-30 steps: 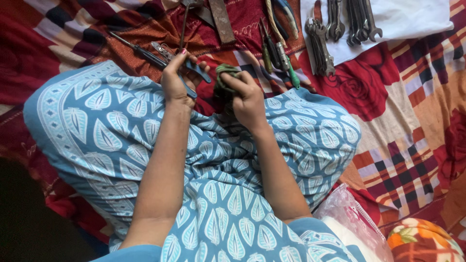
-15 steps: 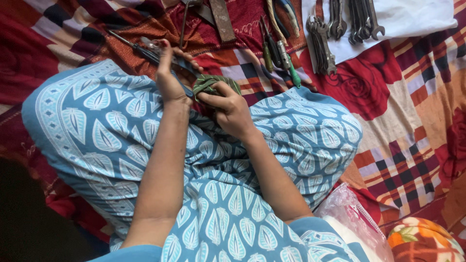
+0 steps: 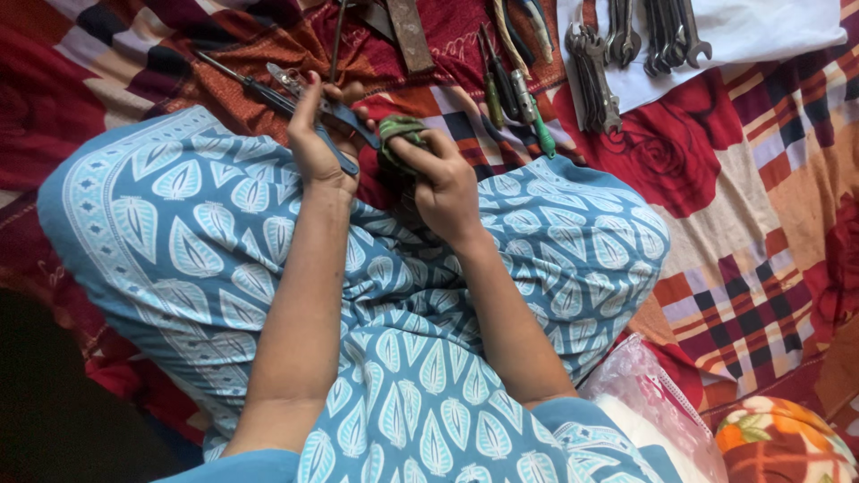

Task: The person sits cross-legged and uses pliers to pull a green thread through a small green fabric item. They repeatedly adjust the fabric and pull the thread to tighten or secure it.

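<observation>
My left hand [image 3: 318,143] grips a pair of pliers with blue handles [image 3: 335,125], its metal jaws pointing up and left. My right hand [image 3: 443,179] holds a bunched green cloth [image 3: 398,134] pressed against the pliers' handle end. Both hands hover over my lap, which is covered in blue cloth with a white leaf print [image 3: 224,241].
Tools lie on the patterned blanket ahead: a black-handled screwdriver [image 3: 242,80], a rusty flat bar [image 3: 410,36], several screwdrivers [image 3: 514,94], and several spanners [image 3: 595,76] partly on a white cloth [image 3: 761,27]. A clear plastic bag [image 3: 649,394] sits at lower right.
My right hand slid the green cloth left along the pliers, then back right and bunched it again. The left hand shifted slightly with the pliers.
</observation>
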